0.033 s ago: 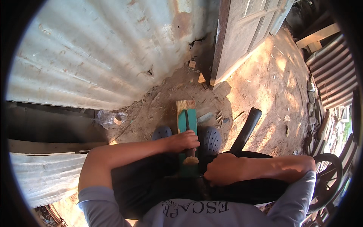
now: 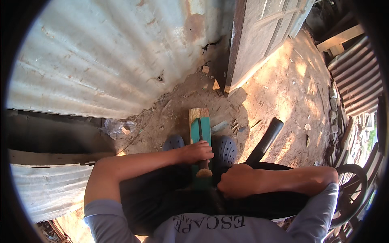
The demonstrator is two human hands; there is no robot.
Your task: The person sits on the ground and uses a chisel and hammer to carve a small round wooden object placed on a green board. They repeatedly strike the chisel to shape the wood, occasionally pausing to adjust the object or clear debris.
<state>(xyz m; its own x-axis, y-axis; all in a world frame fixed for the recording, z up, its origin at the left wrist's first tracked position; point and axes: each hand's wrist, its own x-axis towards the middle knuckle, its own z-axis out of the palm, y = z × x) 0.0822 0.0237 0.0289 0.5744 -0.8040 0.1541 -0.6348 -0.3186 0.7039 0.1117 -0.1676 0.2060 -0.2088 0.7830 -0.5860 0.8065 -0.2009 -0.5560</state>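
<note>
My left hand (image 2: 197, 152) is closed around the wooden handle of a chisel (image 2: 200, 131). Its dark, narrow blade points away from me along a wooden board (image 2: 199, 111) with green paint on its face. The chisel's pale, battered butt (image 2: 204, 173) faces my body. My right hand (image 2: 237, 181) grips what looks like a hammer by its thick black handle (image 2: 265, 139), which sticks out forward and to the right. The dark head end, low beside the board, is hard to make out against my black trousers. The board lies lengthwise between my legs.
Grey clogs (image 2: 225, 150) flank the board. A corrugated metal wall (image 2: 121, 52) rises ahead and left, with a wooden door (image 2: 259, 44) standing to its right. Wood scraps (image 2: 206, 69) and a clear plastic bag (image 2: 117, 127) lie on the dirt floor (image 2: 291, 97). A dark wheel-like ring (image 2: 362, 182) is at right.
The black handle in my right hand has tilted slightly, its far end shifting a little right and toward me. My left hand and the chisel have barely moved.
</note>
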